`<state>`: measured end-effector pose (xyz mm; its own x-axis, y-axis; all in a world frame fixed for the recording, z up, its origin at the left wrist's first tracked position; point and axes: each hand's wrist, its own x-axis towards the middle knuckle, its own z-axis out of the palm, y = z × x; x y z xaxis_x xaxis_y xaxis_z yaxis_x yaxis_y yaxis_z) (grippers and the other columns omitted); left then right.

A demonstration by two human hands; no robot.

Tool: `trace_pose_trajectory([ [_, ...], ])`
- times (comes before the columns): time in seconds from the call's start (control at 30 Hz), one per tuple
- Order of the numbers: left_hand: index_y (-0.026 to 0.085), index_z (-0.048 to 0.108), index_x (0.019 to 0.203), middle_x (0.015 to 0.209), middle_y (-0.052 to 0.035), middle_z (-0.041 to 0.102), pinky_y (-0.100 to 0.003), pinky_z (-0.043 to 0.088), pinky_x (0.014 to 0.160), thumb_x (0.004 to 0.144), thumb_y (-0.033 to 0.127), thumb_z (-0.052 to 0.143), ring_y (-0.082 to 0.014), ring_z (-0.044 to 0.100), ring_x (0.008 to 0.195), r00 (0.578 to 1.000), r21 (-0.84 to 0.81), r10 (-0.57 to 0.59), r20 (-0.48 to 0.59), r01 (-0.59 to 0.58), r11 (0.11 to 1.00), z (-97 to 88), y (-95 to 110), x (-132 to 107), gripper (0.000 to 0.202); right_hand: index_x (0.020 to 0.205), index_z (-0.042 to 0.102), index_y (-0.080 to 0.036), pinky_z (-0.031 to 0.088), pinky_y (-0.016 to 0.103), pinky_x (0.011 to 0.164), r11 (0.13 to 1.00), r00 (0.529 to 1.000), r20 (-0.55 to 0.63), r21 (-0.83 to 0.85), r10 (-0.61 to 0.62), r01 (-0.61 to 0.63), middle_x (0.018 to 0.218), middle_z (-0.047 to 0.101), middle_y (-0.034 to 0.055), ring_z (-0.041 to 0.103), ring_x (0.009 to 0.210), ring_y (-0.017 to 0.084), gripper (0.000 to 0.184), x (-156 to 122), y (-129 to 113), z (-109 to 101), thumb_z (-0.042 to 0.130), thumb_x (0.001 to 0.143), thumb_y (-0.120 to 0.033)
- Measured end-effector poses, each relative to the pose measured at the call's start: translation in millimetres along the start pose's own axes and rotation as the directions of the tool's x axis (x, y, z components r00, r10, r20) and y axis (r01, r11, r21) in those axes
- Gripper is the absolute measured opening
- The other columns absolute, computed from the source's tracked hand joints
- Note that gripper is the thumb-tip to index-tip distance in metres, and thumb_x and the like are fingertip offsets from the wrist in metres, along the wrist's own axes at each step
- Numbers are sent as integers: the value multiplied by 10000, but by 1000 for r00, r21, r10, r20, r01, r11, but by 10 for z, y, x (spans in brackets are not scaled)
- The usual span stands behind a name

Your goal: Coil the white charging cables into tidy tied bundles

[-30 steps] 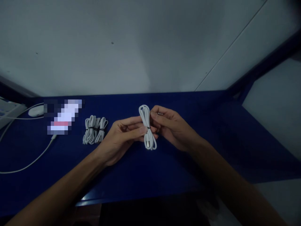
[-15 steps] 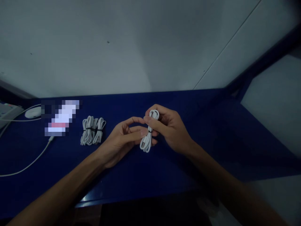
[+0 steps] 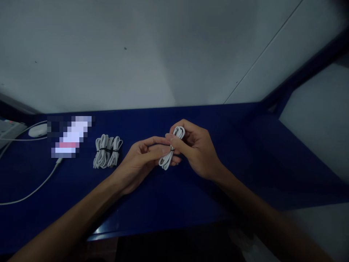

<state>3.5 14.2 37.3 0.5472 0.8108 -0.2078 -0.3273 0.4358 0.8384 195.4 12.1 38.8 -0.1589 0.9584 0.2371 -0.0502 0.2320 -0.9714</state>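
Between my two hands is a coiled white cable [image 3: 166, 161], bound at its middle by a black tie [image 3: 172, 148]. My right hand [image 3: 195, 149] pinches its upper loops with thumb and fingers. At the cable's middle, by the tie, my left hand [image 3: 144, 154] grips with its thumb on top and fingers around behind. The cable hangs tilted above the blue table, its lower loops pointing down and left. Left of my left hand lie several more coiled white cables [image 3: 103, 156] side by side, also bound with black ties.
A blurred-out device with a lit screen [image 3: 73, 134] lies on the blue table [image 3: 152, 211] at left, a white cord [image 3: 40, 191] running from it. Beside it sits a white rounded object [image 3: 37, 130]. A pale wall [image 3: 136, 72] rises behind the table.
The coiled cable has tilted further, its lower loops swinging up and left. My left thumb has shifted up slightly, closer to the tie. The other cables have stayed in place.
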Motion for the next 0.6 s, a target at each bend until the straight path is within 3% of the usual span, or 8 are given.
trace_pose_trajectory([
  [0.27,153,748,1269,1038,-110,847,-333,635,959,943,216,831,-232,835,932,995,110,103,-16,-100,989,46,2,-14,342,938,667,-241,442,280,539,998,999,-17,-45,32,-33,724,602,-35,552,616,127,164,-15,32,4,757,982,-370],
  [0.43,152,748,1245,1057,-111,849,-336,646,937,956,226,820,-245,836,946,982,181,186,-20,-180,967,44,-35,-20,306,924,664,-235,454,272,555,998,999,-37,-61,12,-15,755,612,-33,565,634,123,186,-14,45,7,774,974,-376],
  [0.6,162,762,1234,1053,-101,848,-344,646,944,943,220,832,-240,835,930,981,182,191,-46,-179,967,39,-41,-19,305,912,666,-232,475,252,543,1000,1000,-30,0,-1,1,745,615,-37,572,617,116,202,-6,40,18,791,966,-381],
])
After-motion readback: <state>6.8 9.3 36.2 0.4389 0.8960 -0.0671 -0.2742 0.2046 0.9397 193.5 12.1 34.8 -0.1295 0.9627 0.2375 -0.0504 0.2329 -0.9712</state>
